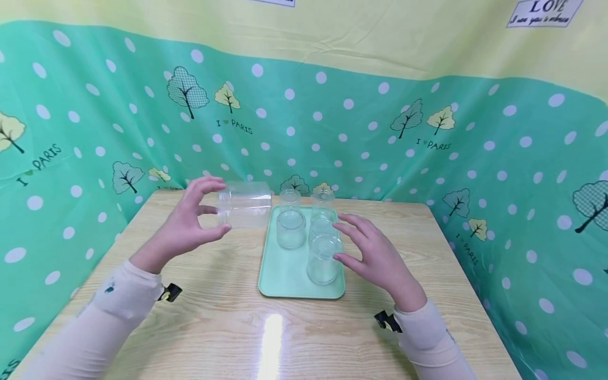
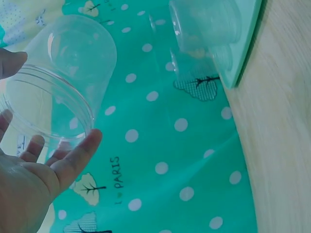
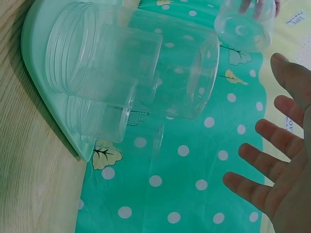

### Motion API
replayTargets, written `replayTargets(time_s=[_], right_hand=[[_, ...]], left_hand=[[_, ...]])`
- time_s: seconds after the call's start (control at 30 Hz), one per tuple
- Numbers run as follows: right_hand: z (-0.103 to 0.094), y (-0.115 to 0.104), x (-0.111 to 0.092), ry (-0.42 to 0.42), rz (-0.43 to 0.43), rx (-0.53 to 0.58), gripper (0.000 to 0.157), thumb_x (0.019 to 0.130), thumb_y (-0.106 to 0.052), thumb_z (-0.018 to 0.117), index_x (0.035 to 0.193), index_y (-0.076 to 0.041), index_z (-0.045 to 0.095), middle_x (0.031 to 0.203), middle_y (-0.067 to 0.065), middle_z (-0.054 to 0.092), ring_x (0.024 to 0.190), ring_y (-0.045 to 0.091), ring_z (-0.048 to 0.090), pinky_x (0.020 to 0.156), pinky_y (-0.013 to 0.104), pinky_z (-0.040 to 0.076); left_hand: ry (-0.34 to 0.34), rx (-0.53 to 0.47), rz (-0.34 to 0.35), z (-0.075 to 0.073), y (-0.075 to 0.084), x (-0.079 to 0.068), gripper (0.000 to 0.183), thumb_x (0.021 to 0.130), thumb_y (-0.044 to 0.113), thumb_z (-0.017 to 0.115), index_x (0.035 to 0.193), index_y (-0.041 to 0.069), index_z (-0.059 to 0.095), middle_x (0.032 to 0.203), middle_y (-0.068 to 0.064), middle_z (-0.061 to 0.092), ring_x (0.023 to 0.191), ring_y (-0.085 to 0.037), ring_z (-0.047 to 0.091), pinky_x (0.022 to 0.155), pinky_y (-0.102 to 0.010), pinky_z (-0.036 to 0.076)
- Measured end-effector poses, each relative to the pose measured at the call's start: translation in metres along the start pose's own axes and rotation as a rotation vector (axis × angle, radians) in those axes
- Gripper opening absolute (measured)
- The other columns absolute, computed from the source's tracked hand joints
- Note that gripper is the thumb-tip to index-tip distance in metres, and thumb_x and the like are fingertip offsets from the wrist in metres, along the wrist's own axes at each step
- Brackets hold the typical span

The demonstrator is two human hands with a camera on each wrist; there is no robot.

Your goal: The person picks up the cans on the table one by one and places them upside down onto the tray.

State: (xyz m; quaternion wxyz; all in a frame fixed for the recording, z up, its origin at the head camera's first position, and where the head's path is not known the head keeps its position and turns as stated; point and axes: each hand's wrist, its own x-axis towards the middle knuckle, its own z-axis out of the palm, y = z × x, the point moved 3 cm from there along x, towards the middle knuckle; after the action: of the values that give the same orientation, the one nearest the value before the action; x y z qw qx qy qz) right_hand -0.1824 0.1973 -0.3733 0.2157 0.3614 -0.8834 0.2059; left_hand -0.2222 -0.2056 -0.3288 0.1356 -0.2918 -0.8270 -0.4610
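Observation:
My left hand (image 1: pixel 185 221) grips a clear plastic jar (image 1: pixel 247 205) by its threaded mouth. The jar lies sideways in the air, left of the tray, its base pointing right. Thumb and fingers are spread round the rim in the left wrist view, where the jar (image 2: pixel 80 58) looks hollow with nothing inside. Over the tray's right side, my right hand (image 1: pixel 375 253) is spread with loosely bent fingers beside the front clear jar (image 1: pixel 324 264). The right wrist view shows a gap between those fingers (image 3: pixel 265 162) and that upside-down jar (image 3: pixel 180 73).
A pale green tray (image 1: pixel 285 287) rests on the wooden table (image 1: pixel 204 327). Several more clear jars stand mouth-down on it, one (image 1: pixel 291 232) at the left and others farther back. A green and yellow printed curtain (image 1: pixel 304 137) closes off the back and sides.

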Motion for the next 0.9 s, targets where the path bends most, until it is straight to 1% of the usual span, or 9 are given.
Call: replayTargets(time_s=[0.17, 0.23, 0.43, 0.67, 0.77, 0.9], right_hand=[[-0.001, 0.0, 0.0, -0.01, 0.023, 0.004, 0.072, 0.087, -0.032, 0.083, 0.15, -0.017, 0.051, 0.157, 0.006, 0.046, 0.144, 0.024, 0.043, 0.117, 0.044, 0.041], [-0.003, -0.001, 0.0, -0.011, 0.033, 0.01, 0.072, 0.087, -0.031, 0.084, 0.15, -0.017, 0.051, 0.157, 0.005, 0.045, 0.144, 0.024, 0.043, 0.116, 0.045, 0.042], [-0.004, 0.0, 0.0, -0.009, 0.036, 0.02, 0.075, 0.087, -0.031, 0.084, 0.151, -0.018, 0.049, 0.157, 0.005, 0.044, 0.145, 0.024, 0.043, 0.116, 0.045, 0.042], [-0.003, -0.001, 0.0, 0.001, 0.028, 0.025, 0.077, 0.086, -0.031, 0.084, 0.153, -0.018, 0.048, 0.157, 0.008, 0.045, 0.144, 0.024, 0.043, 0.115, 0.045, 0.042], [-0.003, -0.001, 0.0, 0.002, 0.032, 0.022, 0.078, 0.086, -0.031, 0.085, 0.153, -0.018, 0.047, 0.157, 0.007, 0.044, 0.144, 0.024, 0.043, 0.115, 0.045, 0.043], [-0.004, -0.002, 0.0, -0.001, 0.035, 0.019, 0.079, 0.085, -0.032, 0.085, 0.153, -0.018, 0.047, 0.157, 0.007, 0.044, 0.145, 0.024, 0.043, 0.115, 0.045, 0.043]], left_hand=[[0.012, -0.062, 0.047, 0.007, 0.003, -0.004, 0.086, 0.07, -0.012, 0.087, 0.143, 0.009, 0.046, 0.152, -0.006, 0.036, 0.13, -0.011, 0.046, 0.09, -0.019, 0.056], [0.011, -0.08, 0.058, 0.009, 0.004, -0.005, 0.087, 0.07, -0.013, 0.087, 0.143, 0.009, 0.045, 0.152, -0.006, 0.035, 0.131, -0.012, 0.045, 0.091, -0.019, 0.056], [0.013, -0.128, 0.071, 0.016, 0.005, -0.01, 0.088, 0.07, -0.015, 0.085, 0.144, 0.009, 0.044, 0.155, -0.008, 0.034, 0.134, -0.016, 0.044, 0.093, -0.022, 0.056], [0.012, -0.197, 0.102, 0.025, 0.009, -0.016, 0.088, 0.068, -0.02, 0.083, 0.143, 0.003, 0.043, 0.157, -0.008, 0.033, 0.138, -0.021, 0.043, 0.095, -0.025, 0.056], [0.008, -0.231, 0.12, 0.03, 0.011, -0.02, 0.088, 0.067, -0.021, 0.082, 0.142, -0.001, 0.041, 0.156, -0.01, 0.033, 0.139, -0.023, 0.042, 0.096, -0.026, 0.056], [0.004, -0.268, 0.143, 0.037, 0.012, -0.024, 0.088, 0.066, -0.023, 0.081, 0.142, -0.004, 0.039, 0.155, -0.017, 0.033, 0.139, -0.025, 0.041, 0.096, -0.026, 0.055]])
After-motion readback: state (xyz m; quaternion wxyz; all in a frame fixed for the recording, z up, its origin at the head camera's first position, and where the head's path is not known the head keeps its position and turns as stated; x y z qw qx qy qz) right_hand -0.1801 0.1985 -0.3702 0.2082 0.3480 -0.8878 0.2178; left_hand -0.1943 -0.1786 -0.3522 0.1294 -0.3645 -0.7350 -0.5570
